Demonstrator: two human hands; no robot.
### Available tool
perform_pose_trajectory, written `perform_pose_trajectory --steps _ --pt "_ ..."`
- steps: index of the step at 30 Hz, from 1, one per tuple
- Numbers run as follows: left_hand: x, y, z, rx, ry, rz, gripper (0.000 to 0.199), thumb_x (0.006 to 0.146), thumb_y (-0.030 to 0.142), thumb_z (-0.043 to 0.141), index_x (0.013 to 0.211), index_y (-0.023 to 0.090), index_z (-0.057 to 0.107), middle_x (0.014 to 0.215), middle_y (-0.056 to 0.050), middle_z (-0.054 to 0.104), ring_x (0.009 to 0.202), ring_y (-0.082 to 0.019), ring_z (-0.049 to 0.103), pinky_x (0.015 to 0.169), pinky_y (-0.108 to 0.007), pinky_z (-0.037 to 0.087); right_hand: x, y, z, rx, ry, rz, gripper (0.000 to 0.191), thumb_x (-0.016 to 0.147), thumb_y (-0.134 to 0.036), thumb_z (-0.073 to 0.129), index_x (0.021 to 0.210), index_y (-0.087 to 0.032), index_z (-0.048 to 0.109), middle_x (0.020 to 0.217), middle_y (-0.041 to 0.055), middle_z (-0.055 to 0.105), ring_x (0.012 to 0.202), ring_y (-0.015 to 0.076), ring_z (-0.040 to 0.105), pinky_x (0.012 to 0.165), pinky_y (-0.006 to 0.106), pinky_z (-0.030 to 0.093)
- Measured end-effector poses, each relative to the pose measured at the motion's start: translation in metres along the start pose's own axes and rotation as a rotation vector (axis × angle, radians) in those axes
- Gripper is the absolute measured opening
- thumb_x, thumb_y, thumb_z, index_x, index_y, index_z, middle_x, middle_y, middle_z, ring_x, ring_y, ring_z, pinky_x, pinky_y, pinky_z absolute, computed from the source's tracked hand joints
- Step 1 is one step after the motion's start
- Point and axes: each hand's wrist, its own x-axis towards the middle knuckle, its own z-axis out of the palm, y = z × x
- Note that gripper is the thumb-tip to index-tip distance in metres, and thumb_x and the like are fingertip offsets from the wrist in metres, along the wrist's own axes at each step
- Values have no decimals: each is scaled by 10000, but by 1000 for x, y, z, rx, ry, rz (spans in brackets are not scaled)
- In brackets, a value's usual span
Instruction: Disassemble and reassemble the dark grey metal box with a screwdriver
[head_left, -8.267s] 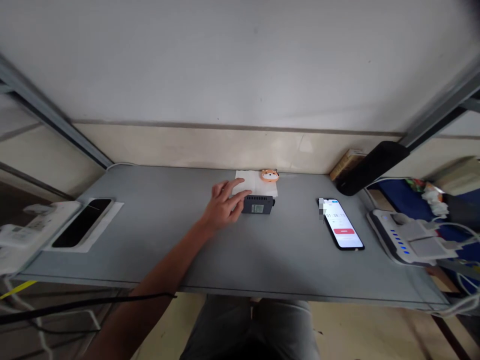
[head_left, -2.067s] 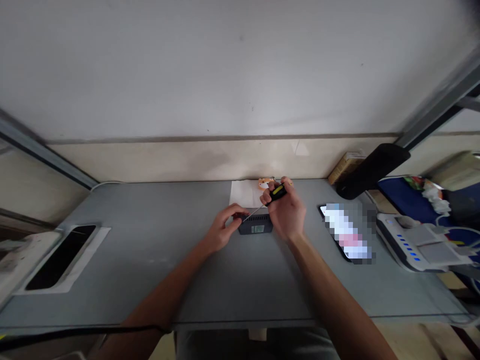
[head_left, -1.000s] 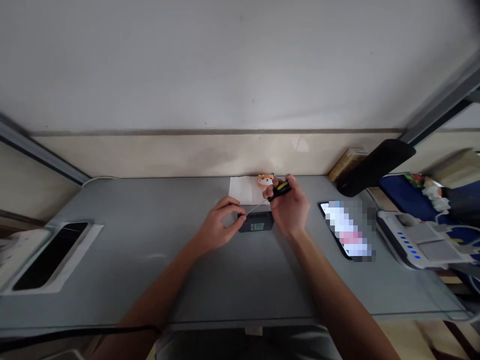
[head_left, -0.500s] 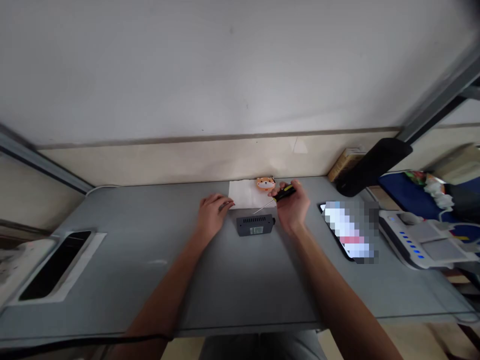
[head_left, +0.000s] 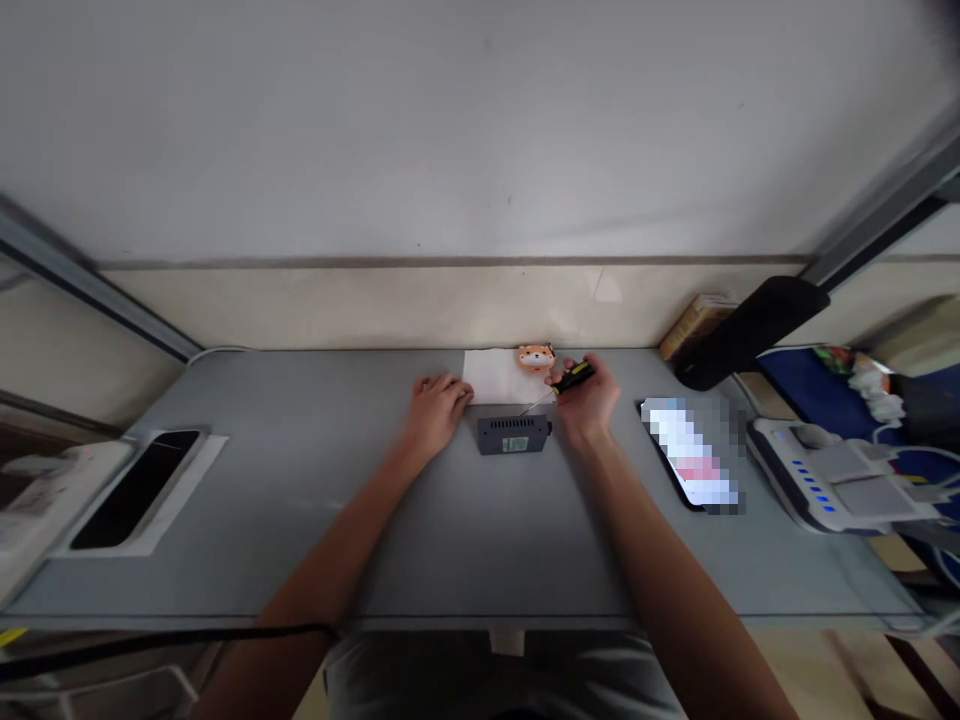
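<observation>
A dark grey box (head_left: 513, 436) with a row of slots and a pale label lies on the grey table in front of me. My right hand (head_left: 589, 400) is wrapped round a black and yellow screwdriver (head_left: 574, 377), whose thin shaft points down-left to the box's back edge. Left of the box, my left hand (head_left: 440, 408) rests with fingers bent together at the edge of a white paper (head_left: 491, 377); anything between its fingertips is too small to make out. An orange and white animal-faced item (head_left: 536, 358) sits at the paper's back right.
To the right are a lit phone (head_left: 690, 455), a black cylinder (head_left: 750, 335), a small box (head_left: 694, 325) and a white power strip (head_left: 806, 478). A dark phone (head_left: 139, 488) lies at the left. A black cable (head_left: 187, 637) crosses the front left.
The view has shifted slightly. My left fingers have come down closer together by the paper's edge, and the screwdriver tip has moved a little right along the box.
</observation>
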Motion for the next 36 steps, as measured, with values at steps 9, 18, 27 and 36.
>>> perform_pose_trajectory --steps 9,18,27,36 --pt "29 -2 8 -76 -73 -50 180 991 251 596 913 239 758 985 -57 718 992 -250 643 988 -452 380 16 -11 -14 64 67 -10 156 793 -311 590 758 -260 446 588 -65 518 448 123 501 486 285 483" --pt "12 -11 -9 -148 -14 -10 261 1022 362 544 1146 265 752 1125 -77 716 1116 -268 618 1035 -463 404 16 -17 -16 11 4 -43 201 813 -349 615 758 -258 445 621 -60 518 478 115 506 517 287 479" --pt "-14 50 -50 -382 -295 234 336 971 395 652 1292 296 650 1237 -52 698 1145 -257 651 1006 -399 513 -22 -43 9 -107 -206 -165 251 889 -440 613 788 -244 494 671 -59 469 450 70 374 411 225 310" --pt "-9 43 -4 -574 -199 108 227 1012 378 570 1163 226 647 1108 -53 733 987 -213 703 854 -335 574 -22 -20 12 -326 6 -108 293 879 -418 599 704 -234 454 575 -82 415 388 56 299 355 216 205"
